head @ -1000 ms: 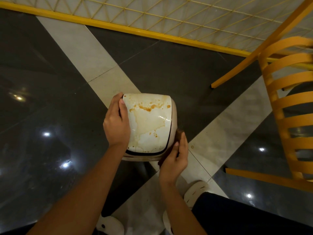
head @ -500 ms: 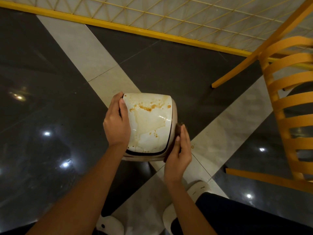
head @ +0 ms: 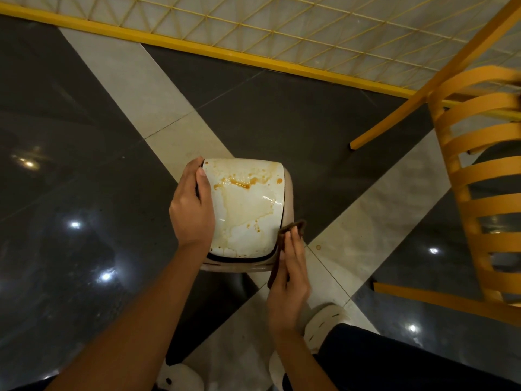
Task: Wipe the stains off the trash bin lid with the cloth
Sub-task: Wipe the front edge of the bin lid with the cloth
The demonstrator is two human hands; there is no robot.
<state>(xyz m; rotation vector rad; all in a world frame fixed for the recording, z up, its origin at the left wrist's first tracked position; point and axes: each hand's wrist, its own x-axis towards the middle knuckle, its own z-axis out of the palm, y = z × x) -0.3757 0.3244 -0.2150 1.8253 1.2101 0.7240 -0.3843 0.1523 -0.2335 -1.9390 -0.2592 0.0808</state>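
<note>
Right now the trash bin lid (head: 248,218) sits between both hands: the left hand (head: 191,210) fingers curl round its edge, the right hand (head: 287,283) fingers pinch the cloth (head: 293,228) just beside it. A hasty pass might only smear the stains (head: 239,183).

White lid (head: 245,221), orange-brown stains (head: 239,183). Dark brown cloth (head: 294,227). Black floor (head: 84,179), pale crossing bands. Orange chair (head: 485,174), right. Yellow grid (head: 282,24), far. White shoes (head: 327,320), near.

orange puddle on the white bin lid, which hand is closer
Left. The left hand grips the left edge of the glossy white bin lid, thumb beside the orange puddle; the right hand, holding the dark brown cloth, is at the near right corner.
</note>
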